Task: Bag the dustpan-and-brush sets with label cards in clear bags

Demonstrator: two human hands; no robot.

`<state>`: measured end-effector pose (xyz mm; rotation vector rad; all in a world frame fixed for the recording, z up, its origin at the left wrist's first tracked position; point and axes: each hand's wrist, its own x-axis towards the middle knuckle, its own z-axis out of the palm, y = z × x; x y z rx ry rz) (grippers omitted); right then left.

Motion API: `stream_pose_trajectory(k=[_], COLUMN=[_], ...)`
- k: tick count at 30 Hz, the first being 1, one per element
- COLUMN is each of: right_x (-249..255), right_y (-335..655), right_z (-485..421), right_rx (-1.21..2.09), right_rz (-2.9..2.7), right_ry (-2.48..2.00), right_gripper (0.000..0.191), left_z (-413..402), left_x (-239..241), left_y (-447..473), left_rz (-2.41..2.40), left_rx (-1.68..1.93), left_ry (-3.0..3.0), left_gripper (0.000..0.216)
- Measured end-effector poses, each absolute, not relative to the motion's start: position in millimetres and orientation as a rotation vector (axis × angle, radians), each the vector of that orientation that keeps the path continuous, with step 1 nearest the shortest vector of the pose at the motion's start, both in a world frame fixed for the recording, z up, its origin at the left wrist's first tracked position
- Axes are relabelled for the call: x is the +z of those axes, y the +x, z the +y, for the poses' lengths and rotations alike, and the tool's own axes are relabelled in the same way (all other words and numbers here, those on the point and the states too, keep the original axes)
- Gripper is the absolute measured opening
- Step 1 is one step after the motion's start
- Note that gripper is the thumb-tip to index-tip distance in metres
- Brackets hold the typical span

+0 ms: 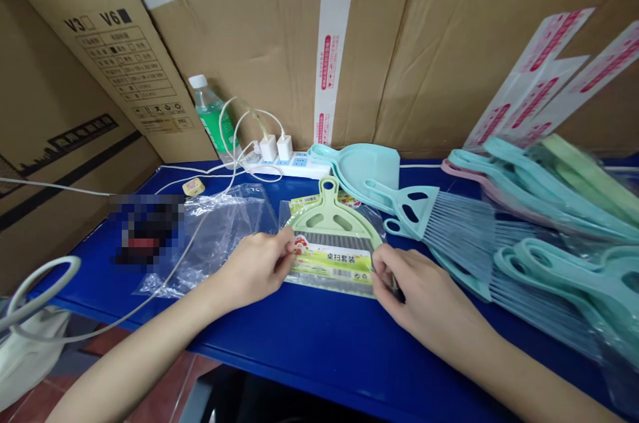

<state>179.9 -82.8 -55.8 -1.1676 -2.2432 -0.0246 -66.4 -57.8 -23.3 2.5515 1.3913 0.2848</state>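
Observation:
A green mini dustpan-and-brush set [333, 226] lies in a clear plastic bag with a printed label on the blue table [309, 336]. My left hand [257, 268] pinches the bag's lower left edge. My right hand [417, 293] pinches the bag's lower right corner. Both hands rest on the table, fingers closed on the plastic.
Empty clear bags [219, 236] lie to the left. Teal dustpans [367, 173] and brushes [439, 223] sit behind and right, with a large pile [559, 236] at far right. A power strip [287, 160] with chargers, a bottle [212, 116], cables and cardboard boxes [279, 30] line the back.

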Motion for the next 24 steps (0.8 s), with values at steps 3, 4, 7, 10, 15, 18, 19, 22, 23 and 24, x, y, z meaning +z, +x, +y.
stream_pose_trajectory(k=[3,4,7,10,15,18,19,22,23,24], right_x=[-59.0,-59.5,-59.2,-57.8,-58.7,-60.7,-61.0,-59.9,-58.9,-57.8], right_y=[178.8,179.0,181.1,183.3,181.7,179.9,179.5,178.9,178.6,178.3], right_z=[-82.2,-81.7,-79.8,-79.2,-80.6,-80.5,-80.5,-80.8,-81.1,-81.4], right_rx=[-0.154,-0.196,-0.296,-0.324,-0.313,-0.355,-0.38,-0.45,-0.463,-0.472], right_rz=[-2.234,-2.229,-2.226,-2.272,-2.403,-2.445,-2.455,-2.473,-2.48,-2.49], right_ry=[-1.169,-1.172,-1.188,-1.158,-0.969,-0.933,-0.924,-0.9,-0.891,-0.883], right_gripper=[0.02,0.019,0.02,0.025,0.042,0.046,0.046,0.042,0.041,0.04], left_z=[-58.9,-59.0,-59.4,-59.9,-60.8,-61.2,-61.4,-62.2,-62.6,-62.9], left_x=[-28.6,-29.8,-31.3,-31.2,-32.2,-33.1,-33.0,-31.4,-30.4,-29.4], left_y=[-64.4,-64.2,-64.9,-65.9,-67.2,-69.1,-69.9,-72.4,-73.1,-73.9], left_rz=[1.448,1.463,1.478,1.493,1.512,1.502,1.494,1.46,1.452,1.445], left_rx=[0.253,0.233,0.205,0.247,0.295,0.344,0.366,0.4,0.4,0.394], left_ry=[2.556,2.565,2.569,2.561,2.617,2.592,2.582,2.566,2.559,2.547], left_gripper=[0.005,0.006,0.011,0.014,0.016,0.018,0.019,0.021,0.02,0.019])
